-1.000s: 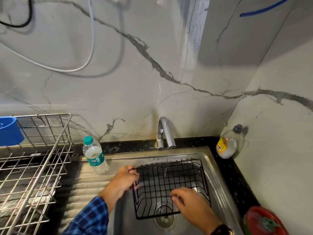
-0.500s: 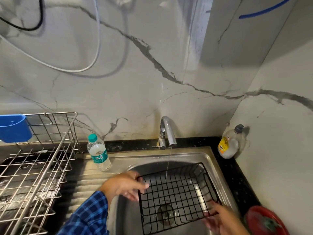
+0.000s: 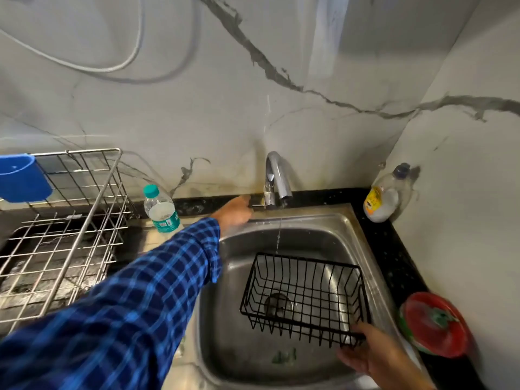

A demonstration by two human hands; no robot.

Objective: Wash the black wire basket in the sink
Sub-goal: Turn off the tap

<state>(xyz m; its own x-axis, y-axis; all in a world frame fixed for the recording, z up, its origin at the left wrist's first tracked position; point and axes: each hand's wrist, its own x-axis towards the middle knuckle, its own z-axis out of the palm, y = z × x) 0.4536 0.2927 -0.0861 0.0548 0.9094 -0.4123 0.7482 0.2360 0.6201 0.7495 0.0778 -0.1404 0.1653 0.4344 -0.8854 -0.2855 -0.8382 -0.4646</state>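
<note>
Right hand [image 3: 374,356] fingers [image 3: 363,332] clasp black wire basket [image 3: 304,294] by its corner — left hand [image 3: 235,211] on tap [image 3: 277,178], grasp unclear.

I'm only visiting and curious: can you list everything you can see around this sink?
sink: one, steel, centre
tap: one, chrome, behind the sink
black wire basket: one, black, in the sink below the tap
water bottle: one, clear, teal cap, left of the tap
dish rack: one, silver wire, far left
blue holder: one, blue, hung on the rack
detergent bottle: one, clear, yellow label, back right corner
round red object: one, red with green, right edge
left hand: one, blue checked sleeve, at the tap's base
right hand: one, bare, grips the basket's near corner
</note>
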